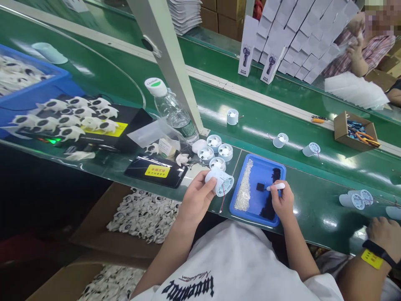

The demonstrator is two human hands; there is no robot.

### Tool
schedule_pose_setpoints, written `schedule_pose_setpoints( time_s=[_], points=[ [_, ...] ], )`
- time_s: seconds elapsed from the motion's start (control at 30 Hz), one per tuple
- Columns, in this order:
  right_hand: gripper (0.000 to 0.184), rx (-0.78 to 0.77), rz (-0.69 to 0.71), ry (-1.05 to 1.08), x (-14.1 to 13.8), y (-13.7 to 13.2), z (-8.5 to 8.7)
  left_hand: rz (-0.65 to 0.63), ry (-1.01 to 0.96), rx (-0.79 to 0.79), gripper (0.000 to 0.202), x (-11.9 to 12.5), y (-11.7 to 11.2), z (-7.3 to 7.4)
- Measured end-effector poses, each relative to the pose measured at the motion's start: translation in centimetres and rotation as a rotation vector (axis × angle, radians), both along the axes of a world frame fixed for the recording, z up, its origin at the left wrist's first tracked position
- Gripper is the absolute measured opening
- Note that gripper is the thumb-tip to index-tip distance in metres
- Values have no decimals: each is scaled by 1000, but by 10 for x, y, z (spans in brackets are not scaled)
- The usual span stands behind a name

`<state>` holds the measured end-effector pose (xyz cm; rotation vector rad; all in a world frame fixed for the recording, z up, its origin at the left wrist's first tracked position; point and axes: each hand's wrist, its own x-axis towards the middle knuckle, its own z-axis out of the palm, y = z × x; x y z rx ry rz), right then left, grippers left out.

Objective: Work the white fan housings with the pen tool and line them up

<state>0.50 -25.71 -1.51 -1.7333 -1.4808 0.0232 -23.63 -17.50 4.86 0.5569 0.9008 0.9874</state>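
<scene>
My left hand grips a pale blue cylindrical fan housing with thin wires hanging from it, held just left of a blue tray. My right hand holds a white pen-like tool whose tip touches a small black square pad in the tray. The tray also carries a strip of tiny white parts and a heap of black pads.
Several more fan housings stand behind the tray; others lie along the green conveyor. A water bottle, a black box with white impellers and cartons of parts sit left. Co-workers' hands are at right.
</scene>
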Motion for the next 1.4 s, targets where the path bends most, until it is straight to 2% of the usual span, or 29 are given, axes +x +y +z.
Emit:
schedule_pose_setpoints(
  time_s=[0.13,0.27,0.4,0.5,0.57,0.63,0.73,1.03,1.4],
  points=[
    [22,-40,37,-7,0,0,2,2,-9,3,45,0,0,0],
    [19,-11,25,24,-2,3,8,-16,-29,16,44,3,-1,0],
    [15,-35,96,108,-15,5,18,-23,-49,13,48,8,-4,1],
    [10,145,85,318,-34,1,34,-33,-70,27,47,13,-7,3],
    [13,264,129,485,-48,-4,47,-40,-86,38,47,16,-9,5],
    [14,310,214,566,-60,-9,59,-46,-100,54,47,18,-11,7],
    [12,316,290,575,-69,-11,68,-53,-109,82,47,21,-13,9],
    [17,355,366,617,-70,-11,64,-77,-124,124,48,24,-19,12],
    [17,423,361,635,-73,-18,66,-82,-154,146,47,26,-24,14]
  ],
)
